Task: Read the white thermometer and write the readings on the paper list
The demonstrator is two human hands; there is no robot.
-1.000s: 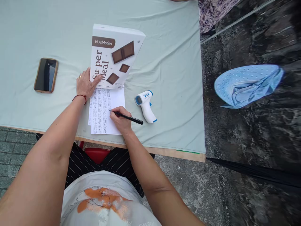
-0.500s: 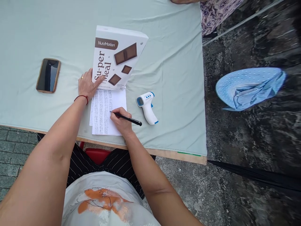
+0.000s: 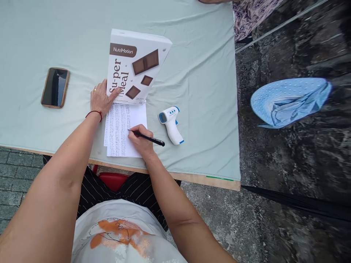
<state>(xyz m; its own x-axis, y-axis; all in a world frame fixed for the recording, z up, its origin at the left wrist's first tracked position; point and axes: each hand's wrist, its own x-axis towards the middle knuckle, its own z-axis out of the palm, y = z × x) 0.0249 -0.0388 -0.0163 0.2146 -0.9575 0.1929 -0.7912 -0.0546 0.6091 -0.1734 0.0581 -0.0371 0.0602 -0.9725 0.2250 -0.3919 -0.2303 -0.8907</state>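
My left hand (image 3: 102, 96) grips the lower left edge of a white NutriMotion Super Meal box (image 3: 137, 69), its thumb across the printed front and the other fingers partly hidden behind. The box stands tilted over the top of some sheets of paper (image 3: 138, 117), which bear dense columns of handwriting. Over the right part of the sheets, my right hand (image 3: 141, 140) is closed around a black pen (image 3: 149, 137), the tip touching or very near the paper beside the last written column. Just right of this hand lies a white and blue infrared thermometer (image 3: 171, 124).
A smartphone (image 3: 55, 87) in a brown case lies at the left on the pale green tablecloth (image 3: 197, 109). Off the table's right edge, a light blue sun hat (image 3: 290, 102) rests on dark stone. At the top, patterned cloth (image 3: 252, 16) hangs near the table corner.
Almost nothing differs. The whole view has shifted very slightly; both hands keep their holds on the box and the pen.
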